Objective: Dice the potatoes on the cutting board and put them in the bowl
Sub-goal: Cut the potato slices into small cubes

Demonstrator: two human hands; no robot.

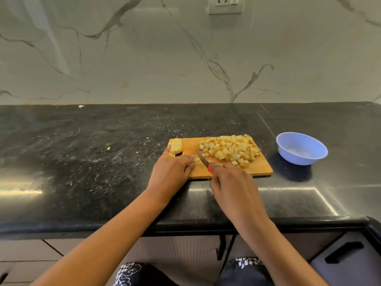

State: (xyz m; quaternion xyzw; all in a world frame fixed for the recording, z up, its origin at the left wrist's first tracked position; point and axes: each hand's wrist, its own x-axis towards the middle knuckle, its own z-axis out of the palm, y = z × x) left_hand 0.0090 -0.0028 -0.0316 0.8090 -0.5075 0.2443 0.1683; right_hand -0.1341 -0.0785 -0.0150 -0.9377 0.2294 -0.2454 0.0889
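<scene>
A wooden cutting board (261, 169) lies on the black counter. A heap of diced potato cubes (231, 150) covers its right half. An uncut potato piece (176, 145) sits at the board's far left corner. My left hand (172, 171) rests on the board's left part, its fingertips holding down a small potato strip (197, 161). My right hand (233, 182) grips a red-handled knife (203, 161), whose blade points up-left against that strip. An empty blue bowl (301, 148) stands to the right of the board.
The black stone counter (92, 151) stretches left of the board, with a few crumbs on it. A marble wall with a socket (225, 4) stands behind. Cabinet fronts and a dark handle (343, 251) lie below the counter's front edge.
</scene>
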